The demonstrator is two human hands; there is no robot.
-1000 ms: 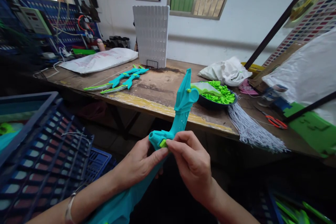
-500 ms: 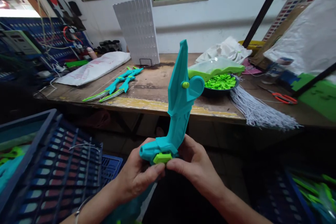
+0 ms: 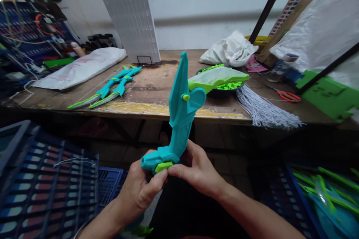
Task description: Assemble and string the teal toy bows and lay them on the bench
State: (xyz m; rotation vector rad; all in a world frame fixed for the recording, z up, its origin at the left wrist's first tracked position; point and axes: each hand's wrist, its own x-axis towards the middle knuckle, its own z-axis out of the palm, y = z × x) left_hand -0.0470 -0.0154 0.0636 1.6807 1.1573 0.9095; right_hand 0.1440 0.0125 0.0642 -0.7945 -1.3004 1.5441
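Note:
Both hands grip a teal plastic toy bow (image 3: 179, 130), held upright in front of me. My left hand (image 3: 140, 186) wraps its lower left end, thumb against a small lime-green piece (image 3: 163, 166) set in the body. My right hand (image 3: 198, 171) holds the lower part from the right, its thumb tip meeting the same piece. From the upper body a clear limb with a lime-green edge (image 3: 221, 78) sticks out to the right. Parts of the bow's lower end are hidden behind my fingers.
On the wooden table (image 3: 157, 93) lie two similar teal bows (image 3: 112, 86), a dark bowl (image 3: 221, 92) of green pieces, a bundle of white cords (image 3: 263, 108) and orange-handled scissors (image 3: 288, 96). Blue crates stand left (image 3: 56, 183) and right (image 3: 297, 194), the right one holding teal and green parts.
My view has turned slightly right and down, so the table and crates sit further left in the picture. The bow stays in both hands; my left thumb now overlaps the green piece more.

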